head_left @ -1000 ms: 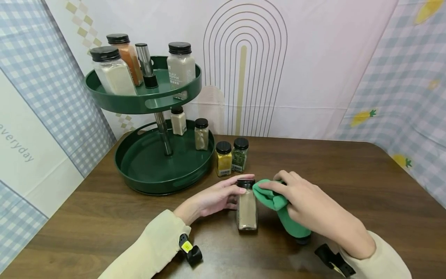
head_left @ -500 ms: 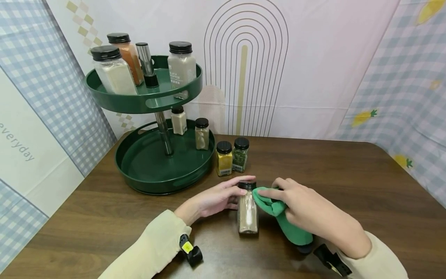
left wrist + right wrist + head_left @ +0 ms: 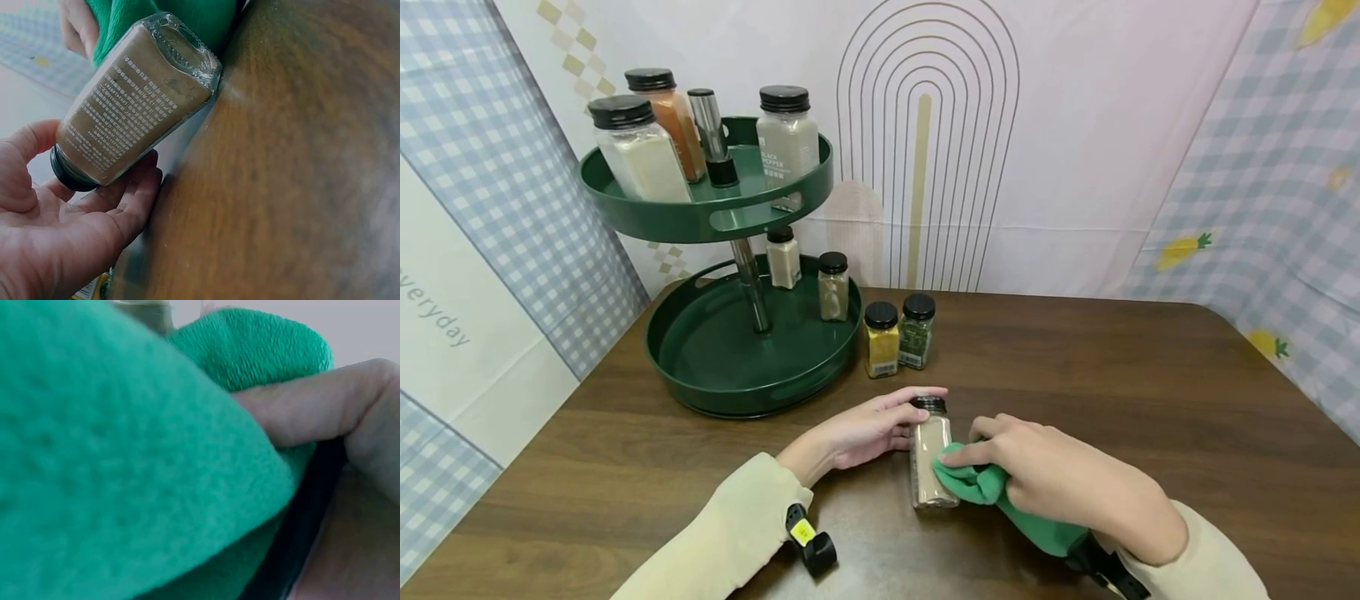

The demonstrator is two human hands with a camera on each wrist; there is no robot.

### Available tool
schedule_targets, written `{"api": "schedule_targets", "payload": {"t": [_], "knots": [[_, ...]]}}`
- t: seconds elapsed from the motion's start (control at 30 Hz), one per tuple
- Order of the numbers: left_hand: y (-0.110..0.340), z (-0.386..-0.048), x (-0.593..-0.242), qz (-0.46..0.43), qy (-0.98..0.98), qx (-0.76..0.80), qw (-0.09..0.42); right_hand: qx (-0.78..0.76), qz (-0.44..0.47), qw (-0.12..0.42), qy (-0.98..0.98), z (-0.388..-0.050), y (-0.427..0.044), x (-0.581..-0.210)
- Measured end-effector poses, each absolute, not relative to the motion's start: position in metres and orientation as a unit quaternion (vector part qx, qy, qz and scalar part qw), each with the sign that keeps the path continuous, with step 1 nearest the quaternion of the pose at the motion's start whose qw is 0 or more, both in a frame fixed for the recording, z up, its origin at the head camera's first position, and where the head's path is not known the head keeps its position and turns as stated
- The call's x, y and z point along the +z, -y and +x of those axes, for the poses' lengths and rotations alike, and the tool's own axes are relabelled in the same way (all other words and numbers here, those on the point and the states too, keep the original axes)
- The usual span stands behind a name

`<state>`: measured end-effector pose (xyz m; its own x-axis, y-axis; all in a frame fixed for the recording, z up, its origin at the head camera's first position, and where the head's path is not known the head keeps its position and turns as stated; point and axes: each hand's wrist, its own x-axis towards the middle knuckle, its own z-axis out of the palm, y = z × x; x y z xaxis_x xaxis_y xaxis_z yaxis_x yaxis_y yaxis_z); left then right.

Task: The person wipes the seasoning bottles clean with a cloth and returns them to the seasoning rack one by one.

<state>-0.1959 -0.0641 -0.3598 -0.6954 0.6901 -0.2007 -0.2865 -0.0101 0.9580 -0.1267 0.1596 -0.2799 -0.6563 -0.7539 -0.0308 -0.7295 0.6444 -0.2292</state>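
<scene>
A tan-filled jar (image 3: 929, 454) is touching a green cloth (image 3: 972, 483) on the counter (image 3: 1112, 375), forward of its rear edge.
The left hand (image 3: 872, 432) is pinching the jar near its black lid (image 3: 929, 405), some fingers lying hidden behind the glass; whether the base is resting flat is hard to tell. The right hand (image 3: 1037, 467) is gripping the bunched cloth against the jar's side, the folds hiding several fingertips. Blurred green is filling most of the right wrist view; the white print (image 3: 119, 103) is showing too small to read. A yellow-filled jar (image 3: 882, 346) and a green-flecked jar (image 3: 916, 340) are standing side by side, just outside a green two-tier stand (image 3: 715, 354) toward the counter's rear left corner. The front edge is falling out of view.
</scene>
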Motion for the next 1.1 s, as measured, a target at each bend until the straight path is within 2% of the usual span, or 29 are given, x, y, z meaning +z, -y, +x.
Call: {"api": "schedule_targets", "payload": {"t": [0.2, 0.4, 0.53, 0.63, 0.83, 0.97, 1.1], "knots": [[0.065, -0.195, -0.356, 0.169, -0.631, 0.675, 0.342, -0.105, -0.394, 0.124, -0.905, -0.122, -0.161, -0.275], [0.069, -0.196, -0.346, 0.176, -0.641, 0.678, 0.314, -0.084, -0.405, 0.112, -0.903, -0.122, -0.161, -0.275], [0.070, -0.196, -0.340, 0.196, -0.651, 0.683, 0.268, -0.088, -0.405, 0.047, -0.909, -0.122, -0.161, -0.271], [0.068, -0.196, -0.339, 0.216, -0.661, 0.679, 0.236, -0.089, -0.393, -0.034, -0.914, -0.122, -0.160, -0.267], [0.067, -0.196, -0.340, 0.237, -0.663, 0.672, 0.232, -0.089, -0.369, -0.179, -0.908, -0.127, -0.158, -0.267], [0.067, -0.197, -0.342, 0.226, -0.655, 0.675, 0.253, -0.107, -0.358, -0.226, -0.900, -0.131, -0.155, -0.271], [0.067, -0.198, -0.343, 0.218, -0.659, 0.669, 0.267, -0.114, -0.352, -0.224, -0.902, -0.136, -0.153, -0.278]]}}
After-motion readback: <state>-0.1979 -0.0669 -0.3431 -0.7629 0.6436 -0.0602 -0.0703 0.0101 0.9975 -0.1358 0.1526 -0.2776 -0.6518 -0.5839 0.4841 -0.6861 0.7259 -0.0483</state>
